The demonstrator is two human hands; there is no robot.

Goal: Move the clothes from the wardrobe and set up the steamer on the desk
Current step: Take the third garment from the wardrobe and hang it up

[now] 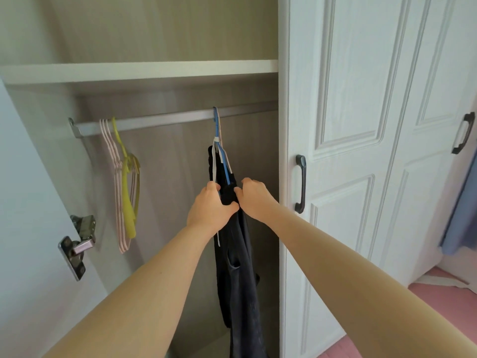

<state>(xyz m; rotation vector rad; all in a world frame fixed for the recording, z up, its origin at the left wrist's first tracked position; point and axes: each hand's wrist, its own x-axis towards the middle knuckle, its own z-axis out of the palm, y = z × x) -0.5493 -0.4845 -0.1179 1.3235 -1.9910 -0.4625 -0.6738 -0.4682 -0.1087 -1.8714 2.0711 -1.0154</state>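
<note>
At the rail [165, 120], both hands pinched the dark garment [236, 267] on its blue hanger [219, 140]: left hand [210, 205], right hand [254, 197], probably bunching it for unhooking.

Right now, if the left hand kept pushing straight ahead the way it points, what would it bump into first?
The left hand already touches the dark garment on the blue hanger. Past that, probably the wardrobe's back panel, though depth is unclear.
</note>
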